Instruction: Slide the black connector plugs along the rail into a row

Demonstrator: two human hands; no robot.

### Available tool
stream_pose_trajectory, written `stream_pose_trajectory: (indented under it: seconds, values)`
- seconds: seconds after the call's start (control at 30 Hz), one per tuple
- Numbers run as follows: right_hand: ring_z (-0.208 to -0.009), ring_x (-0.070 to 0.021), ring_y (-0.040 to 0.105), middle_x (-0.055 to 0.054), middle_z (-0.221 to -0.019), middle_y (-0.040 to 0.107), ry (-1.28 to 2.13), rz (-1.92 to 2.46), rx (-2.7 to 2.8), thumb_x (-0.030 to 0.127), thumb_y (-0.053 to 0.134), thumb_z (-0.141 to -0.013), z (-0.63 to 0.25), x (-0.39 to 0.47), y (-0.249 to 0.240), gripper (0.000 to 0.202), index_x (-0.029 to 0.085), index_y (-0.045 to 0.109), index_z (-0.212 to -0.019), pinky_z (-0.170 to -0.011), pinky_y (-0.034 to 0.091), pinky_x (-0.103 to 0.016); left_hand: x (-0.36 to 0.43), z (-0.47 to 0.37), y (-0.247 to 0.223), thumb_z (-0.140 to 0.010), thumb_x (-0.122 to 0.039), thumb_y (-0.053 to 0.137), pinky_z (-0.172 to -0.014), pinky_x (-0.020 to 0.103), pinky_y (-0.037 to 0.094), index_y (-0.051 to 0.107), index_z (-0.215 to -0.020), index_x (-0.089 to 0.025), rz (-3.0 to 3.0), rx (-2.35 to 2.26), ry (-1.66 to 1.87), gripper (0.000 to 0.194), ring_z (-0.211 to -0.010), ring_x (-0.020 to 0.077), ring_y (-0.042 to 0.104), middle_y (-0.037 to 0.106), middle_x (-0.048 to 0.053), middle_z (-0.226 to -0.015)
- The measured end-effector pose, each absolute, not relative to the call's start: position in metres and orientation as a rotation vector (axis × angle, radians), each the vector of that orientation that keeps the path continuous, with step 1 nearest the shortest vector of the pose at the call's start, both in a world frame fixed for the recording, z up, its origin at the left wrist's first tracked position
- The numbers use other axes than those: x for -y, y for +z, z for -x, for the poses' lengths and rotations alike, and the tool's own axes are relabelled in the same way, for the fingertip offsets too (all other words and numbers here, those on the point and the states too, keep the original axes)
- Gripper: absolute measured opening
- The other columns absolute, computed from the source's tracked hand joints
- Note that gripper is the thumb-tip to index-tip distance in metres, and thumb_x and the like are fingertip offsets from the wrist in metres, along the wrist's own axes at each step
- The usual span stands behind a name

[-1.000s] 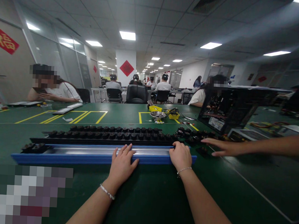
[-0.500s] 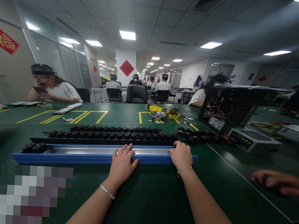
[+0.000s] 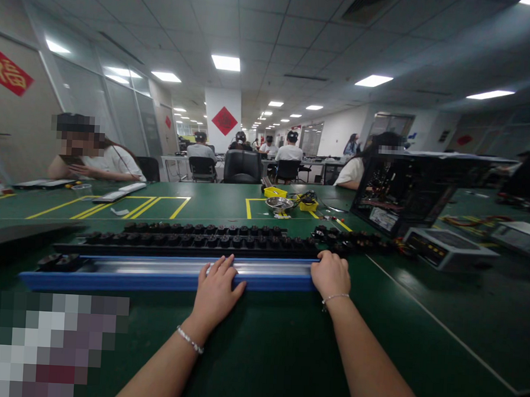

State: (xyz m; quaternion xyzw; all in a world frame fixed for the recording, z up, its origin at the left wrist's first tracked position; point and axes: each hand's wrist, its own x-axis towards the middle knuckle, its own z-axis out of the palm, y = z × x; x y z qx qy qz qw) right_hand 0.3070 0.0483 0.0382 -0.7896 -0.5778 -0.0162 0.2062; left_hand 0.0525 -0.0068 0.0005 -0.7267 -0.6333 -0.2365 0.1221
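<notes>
The long blue rail (image 3: 131,282) lies on the green surface (image 3: 266,352); the left hand (image 3: 217,291) is spread wide on it; the right hand (image 3: 332,276) bends over its right end, but I cannot tell if it grips; bumpy black rows (image 3: 196,240) block the way to the far edge; a shiny bowl (image 3: 279,204) and big black case (image 3: 401,194) sit beyond.

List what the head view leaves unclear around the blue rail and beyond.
All in the head view:
- Blue rail, right end: hidden by the right hand.
- Right hand's grip: some fingertips hidden by the hand itself.
- Dark object: cut off by the left edge, blurred.
- Bowl contents: too small.
</notes>
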Motion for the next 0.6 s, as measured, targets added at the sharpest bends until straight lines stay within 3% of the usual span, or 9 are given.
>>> stream_pose_trajectory:
  seconds: [0.6]
  values:
    - [-0.106,-0.0255,0.046,-0.013,-0.110,0.057,-0.025,2.253,1.583,0.021,0.042,-0.081,-0.3129,-0.0491,0.0411,0.034,0.017,0.059,-0.110,-0.084,0.037,-0.033,0.0076,-0.0533,0.0019,-0.080,-0.041,0.048,-0.103,0.050,0.026,0.062,-0.086,-0.025,2.125,1.864,-0.695,0.022,-0.126,0.0255,0.039,0.047,0.003,-0.136]
